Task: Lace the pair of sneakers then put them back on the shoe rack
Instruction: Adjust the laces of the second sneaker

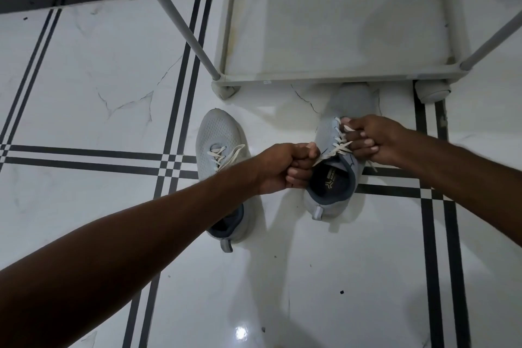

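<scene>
Two light grey sneakers with white laces stand on the tiled floor, toes pointing away from me. The left sneaker (219,135) is laced, and my left forearm hides its heel. The right sneaker (333,178) sits in front of the shoe rack (319,76). Above its tongue, my left hand (285,167) is closed on one end of the white lace (337,147). My right hand (372,138) is closed on the other end of that lace, over the eyelets. The lace runs taut between both fists.
The grey rack's bottom shelf holds nothing, and its slanted poles (175,17) rise toward me at left and right. Its round feet (432,92) stand on the glossy white tiles with black stripes (180,110). A dark band runs along the far wall.
</scene>
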A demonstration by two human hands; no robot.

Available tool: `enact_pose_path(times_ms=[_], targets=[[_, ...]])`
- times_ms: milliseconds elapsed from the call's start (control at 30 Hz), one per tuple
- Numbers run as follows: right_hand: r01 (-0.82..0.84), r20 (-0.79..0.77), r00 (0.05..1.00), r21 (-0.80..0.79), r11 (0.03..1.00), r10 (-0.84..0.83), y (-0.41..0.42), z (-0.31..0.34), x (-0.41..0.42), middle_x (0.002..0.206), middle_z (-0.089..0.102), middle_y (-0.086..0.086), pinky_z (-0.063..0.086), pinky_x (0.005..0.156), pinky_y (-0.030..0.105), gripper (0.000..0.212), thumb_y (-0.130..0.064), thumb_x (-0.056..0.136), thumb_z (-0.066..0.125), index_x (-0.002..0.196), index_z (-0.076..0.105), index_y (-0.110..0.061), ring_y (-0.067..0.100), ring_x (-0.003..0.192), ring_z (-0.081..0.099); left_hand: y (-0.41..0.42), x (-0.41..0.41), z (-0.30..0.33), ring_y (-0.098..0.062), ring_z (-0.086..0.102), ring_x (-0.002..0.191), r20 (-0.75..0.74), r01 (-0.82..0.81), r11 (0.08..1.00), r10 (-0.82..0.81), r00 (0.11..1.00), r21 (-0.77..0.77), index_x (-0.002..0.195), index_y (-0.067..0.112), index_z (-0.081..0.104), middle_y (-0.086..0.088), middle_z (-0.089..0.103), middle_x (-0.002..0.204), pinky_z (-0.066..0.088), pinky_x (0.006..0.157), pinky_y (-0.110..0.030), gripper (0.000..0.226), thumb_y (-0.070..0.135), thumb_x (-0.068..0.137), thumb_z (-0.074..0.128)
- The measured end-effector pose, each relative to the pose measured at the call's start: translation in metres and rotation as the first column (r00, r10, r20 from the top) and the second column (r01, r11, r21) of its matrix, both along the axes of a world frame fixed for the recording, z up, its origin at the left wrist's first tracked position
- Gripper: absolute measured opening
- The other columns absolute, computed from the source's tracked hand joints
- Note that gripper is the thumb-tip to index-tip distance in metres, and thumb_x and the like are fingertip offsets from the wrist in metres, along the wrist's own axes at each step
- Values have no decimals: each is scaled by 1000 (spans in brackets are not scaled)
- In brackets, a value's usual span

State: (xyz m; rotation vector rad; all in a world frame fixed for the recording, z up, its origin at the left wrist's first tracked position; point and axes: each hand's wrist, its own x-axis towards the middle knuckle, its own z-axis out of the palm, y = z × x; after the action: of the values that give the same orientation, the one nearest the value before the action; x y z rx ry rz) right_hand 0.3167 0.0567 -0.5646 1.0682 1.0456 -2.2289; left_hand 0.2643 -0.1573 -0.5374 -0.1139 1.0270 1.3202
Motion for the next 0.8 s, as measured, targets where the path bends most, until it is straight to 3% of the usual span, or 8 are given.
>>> enact_pose_path(times_ms=[267, 400, 467, 533, 567, 667, 733, 800], targets=[[3, -22, 1000, 228, 974, 2, -9, 2, 1, 47, 38, -4, 19, 27, 12, 29, -16, 102, 38, 74, 47, -15, 4, 29, 26, -1, 2, 0, -6, 27, 40, -82, 50, 997, -55, 995, -64, 80, 15, 50, 7, 32, 50, 24, 40, -17, 30, 7, 101, 30], [-45, -56, 994, 600, 799, 98, -4, 19, 19, 82, 66, 17, 43, 38, 21, 22, -24, 99, 51, 102, 61, -4, 16, 45, 53, -4, -9, 24, -16, 63, 64, -301, 52, 989, -92, 949, -141, 111, 15, 69, -4, 69, 92, 47, 54, -20, 27, 18, 103, 43], [-43, -67, 985, 792, 608, 156, -2, 25, 34, 97, 69, 13, 56, 53, 33, 34, -39, 94, 59, 108, 61, -8, 23, 63, 64, -14, -25, 40, -21, 71, 78, -549, 25, 977, -140, 824, -212, 125, 15, 64, -6, 70, 116, 54, 60, -24, 27, 19, 103, 48], [-74, 0, 978, 935, 346, 210, -10, 32, 51, 108, 63, -1, 54, 74, 37, 50, -53, 86, 64, 117, 56, -15, 19, 87, 64, -33, -43, 54, -19, 71, 85, -781, -6, 936, -291, 553, -353, 126, 17, 62, -8, 68, 121, 54, 65, -25, 28, 17, 98, 57], [-112, 40, 974, 942, 316, 225, -16, 34, 58, 112, 58, -4, 50, 80, 36, 60, -55, 82, 68, 125, 51, -17, 17, 96, 59, -44, -50, 58, -18, 69, 92, -814, -28, 894, -393, 427, -447, 128, 19, 60, -8, 67, 123, 53, 70, -25, 34, 17, 94, 62], [-254, 113, 954, 800, 544, 278, -40, 29, 71, 120, 52, -2, 48, 93, 39, 85, -49, 70, 82, 137, 39, -18, 20, 108, 54, -87, -57, 58, -28, 57, 120, -656, -49, 668, -710, 256, -742, 148, 15, 38, -15, 51, 143, 48, 90, -33, 74, 20, 83, 74], [-315, 152, 933, 778, 543, 325, -49, 22, 75, 123, 55, 2, 49, 96, 43, 90, -42, 66, 87, 135, 35, -18, 25, 112, 56, -122, -49, 48, -32, 49, 128, -495, 28, 536, -796, 349, -844, 154, 10, 20, -18, 42, 148, 48, 96, -37, 102, 27, 75, 83], [-330, 182, 926, 818, 471, 331, -54, 17, 73, 124, 57, 8, 49, 93, 44, 87, -30, 68, 87, 135, 33, -15, 32, 114, 57, -154, -35, 37, -23, 53, 120, -390, 137, 552, -723, 570, -823, 150, 13, 24, -9, 49, 140, 54, 81, -29, 115, 39, 61, 91]])
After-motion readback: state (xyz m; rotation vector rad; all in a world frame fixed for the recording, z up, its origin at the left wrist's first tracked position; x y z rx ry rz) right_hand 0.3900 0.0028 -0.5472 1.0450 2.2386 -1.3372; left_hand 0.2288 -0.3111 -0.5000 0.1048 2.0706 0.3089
